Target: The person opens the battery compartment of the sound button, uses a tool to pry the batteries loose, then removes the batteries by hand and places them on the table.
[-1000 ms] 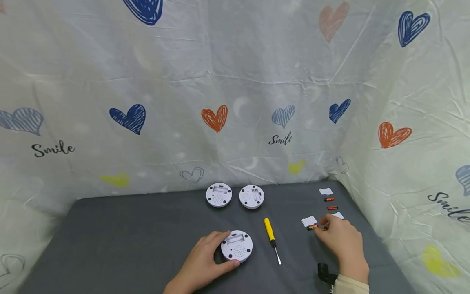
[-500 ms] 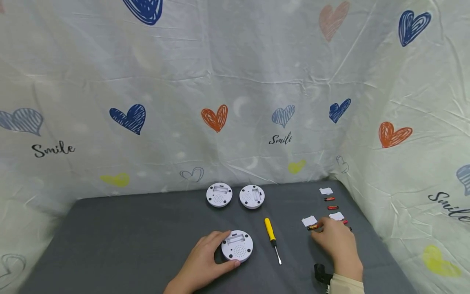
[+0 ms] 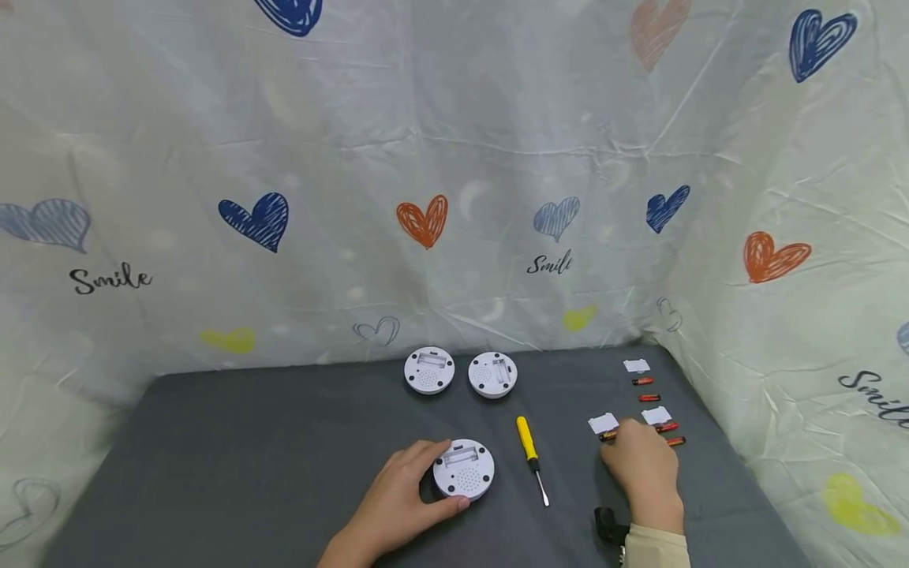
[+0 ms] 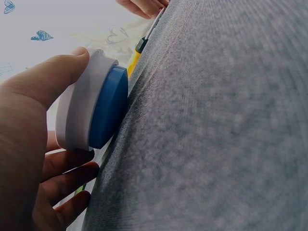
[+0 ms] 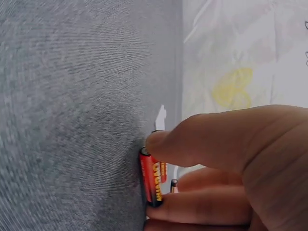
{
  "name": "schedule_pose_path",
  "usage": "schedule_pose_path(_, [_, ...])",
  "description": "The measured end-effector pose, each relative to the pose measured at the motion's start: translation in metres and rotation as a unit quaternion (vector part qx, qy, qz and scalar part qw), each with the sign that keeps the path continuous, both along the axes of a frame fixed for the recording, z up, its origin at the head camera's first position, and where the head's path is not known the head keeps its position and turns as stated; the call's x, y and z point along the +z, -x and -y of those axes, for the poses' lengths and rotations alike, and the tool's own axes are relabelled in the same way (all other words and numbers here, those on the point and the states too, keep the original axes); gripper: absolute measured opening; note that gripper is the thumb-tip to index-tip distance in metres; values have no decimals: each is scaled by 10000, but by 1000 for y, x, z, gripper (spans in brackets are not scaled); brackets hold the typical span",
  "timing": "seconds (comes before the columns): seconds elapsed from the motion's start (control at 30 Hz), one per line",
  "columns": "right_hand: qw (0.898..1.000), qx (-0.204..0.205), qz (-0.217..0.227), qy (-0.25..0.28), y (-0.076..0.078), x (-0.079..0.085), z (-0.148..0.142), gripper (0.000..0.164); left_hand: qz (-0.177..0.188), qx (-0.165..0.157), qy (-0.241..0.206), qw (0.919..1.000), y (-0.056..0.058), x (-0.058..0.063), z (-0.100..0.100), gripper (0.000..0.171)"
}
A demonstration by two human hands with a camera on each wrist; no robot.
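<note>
A round white device point(image 3: 464, 471) lies with its battery slot and speaker holes facing up; its underside is a blue dome point(image 4: 110, 108). My left hand point(image 3: 398, 501) grips its rim, thumb on one side and fingers on the other. At the right, my right hand point(image 3: 645, 465) is down at the table beside a white battery cover point(image 3: 604, 424). In the right wrist view, thumb and a finger pinch a red-and-black battery point(image 5: 151, 178) at its two ends. Another battery point(image 5: 164, 172) shows partly behind it. From the head, the right fingertips are mostly hidden.
Two more round white devices, a left one point(image 3: 429, 371) and a right one point(image 3: 493, 375), stand at the back. A yellow-handled screwdriver point(image 3: 527, 442) lies between the hands. Several red batteries point(image 3: 649, 398) and two more white covers point(image 3: 656, 415) lie at the right, near the fabric wall point(image 3: 781, 331).
My right hand has shifted a little left, uncovering a white cover and red batteries at its right. The left hand keeps its grip on the device. The head view has tilted slightly.
</note>
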State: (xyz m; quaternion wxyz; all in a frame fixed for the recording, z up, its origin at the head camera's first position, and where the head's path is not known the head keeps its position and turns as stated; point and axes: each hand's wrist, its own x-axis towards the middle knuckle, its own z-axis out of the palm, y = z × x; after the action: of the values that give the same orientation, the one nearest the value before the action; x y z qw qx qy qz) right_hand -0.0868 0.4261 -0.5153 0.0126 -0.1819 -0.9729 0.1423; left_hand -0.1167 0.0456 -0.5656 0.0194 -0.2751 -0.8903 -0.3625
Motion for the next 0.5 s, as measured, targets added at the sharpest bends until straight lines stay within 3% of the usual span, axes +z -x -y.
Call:
schedule_pose_path(0.2, [9996, -25, 203, 184, -2, 3, -2, 19, -16, -19, -5, 10000, 1, 0, 0, 85])
schedule_pose_path(0.37, [9986, -80, 355, 391, -4, 6, -7, 34, 1, -17, -44, 10000, 0, -1, 0, 84])
schedule_pose_path(0.5, [9990, -48, 173, 402, -5, 11, -6, 46, 8, -33, -44, 10000, 1, 0, 0, 84])
